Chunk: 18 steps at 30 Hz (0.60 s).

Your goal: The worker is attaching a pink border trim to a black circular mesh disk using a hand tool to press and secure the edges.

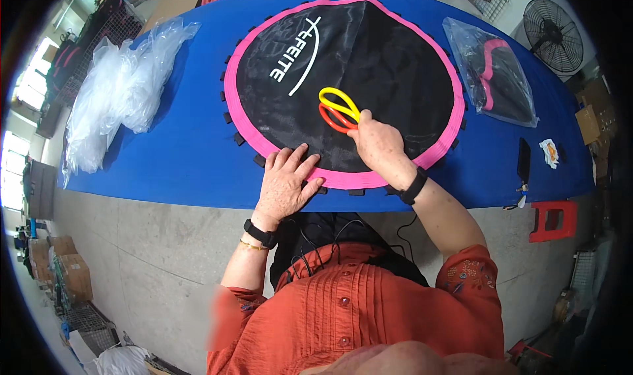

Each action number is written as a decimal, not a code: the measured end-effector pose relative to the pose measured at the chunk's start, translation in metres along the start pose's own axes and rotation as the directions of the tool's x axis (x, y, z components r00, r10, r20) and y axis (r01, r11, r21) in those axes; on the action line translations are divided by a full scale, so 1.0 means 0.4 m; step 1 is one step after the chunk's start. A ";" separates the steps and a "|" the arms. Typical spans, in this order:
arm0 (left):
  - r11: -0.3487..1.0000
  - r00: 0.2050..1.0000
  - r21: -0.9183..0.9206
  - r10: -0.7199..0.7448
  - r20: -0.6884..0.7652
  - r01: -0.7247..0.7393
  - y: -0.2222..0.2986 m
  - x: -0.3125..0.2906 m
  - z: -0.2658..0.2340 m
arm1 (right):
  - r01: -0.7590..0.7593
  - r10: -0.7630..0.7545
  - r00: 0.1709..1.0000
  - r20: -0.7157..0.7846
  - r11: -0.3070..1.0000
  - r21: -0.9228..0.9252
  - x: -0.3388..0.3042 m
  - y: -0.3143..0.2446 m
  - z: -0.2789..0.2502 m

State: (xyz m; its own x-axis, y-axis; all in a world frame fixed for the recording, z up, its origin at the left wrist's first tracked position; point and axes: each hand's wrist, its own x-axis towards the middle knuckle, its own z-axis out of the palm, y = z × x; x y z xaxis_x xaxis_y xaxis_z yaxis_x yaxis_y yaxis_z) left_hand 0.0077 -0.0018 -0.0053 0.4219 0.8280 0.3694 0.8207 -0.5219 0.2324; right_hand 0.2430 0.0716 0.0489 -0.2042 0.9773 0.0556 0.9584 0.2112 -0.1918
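A round black trampoline mat with a pink rim and small black tabs around its edge lies flat on the blue table. My right hand is closed on what look like scissors, with one yellow and one red handle loop pointing away from me over the mat. The rest of the scissors is hidden in my fist. Fingers spread, my left hand rests flat on the near pink rim, left of the right hand, holding nothing.
Crumpled clear plastic bags lie at the table's left. On the right are a bagged pink-and-black folded mat, a black flat object and a small white packet. A red stool and a black fan stand beyond the table.
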 end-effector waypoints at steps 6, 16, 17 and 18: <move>1.000 1.000 0.009 -0.001 -0.002 0.001 0.002 0.001 0.001 | -0.003 0.003 1.000 -0.012 1.000 0.031 0.019 -0.001 -0.002; 1.000 1.000 0.003 0.003 -0.012 -0.003 0.003 -0.002 0.000 | -0.032 0.034 0.997 -0.064 0.999 0.031 0.057 0.020 0.013; 1.000 1.000 0.000 0.002 -0.011 -0.002 0.003 0.000 0.000 | -0.030 0.032 0.997 -0.065 0.999 0.030 0.058 0.020 0.013; 1.000 1.000 -0.003 0.000 -0.010 0.000 0.002 0.002 0.001 | -0.035 0.036 0.998 -0.057 0.999 0.025 0.058 0.019 0.015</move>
State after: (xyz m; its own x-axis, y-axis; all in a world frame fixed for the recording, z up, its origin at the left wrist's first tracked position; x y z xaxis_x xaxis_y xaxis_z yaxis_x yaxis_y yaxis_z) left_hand 0.0089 -0.0016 -0.0054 0.4182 0.8256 0.3787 0.8194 -0.5228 0.2349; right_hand 0.2442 0.0958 0.0429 -0.1578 0.9820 0.1042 0.9597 0.1774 -0.2178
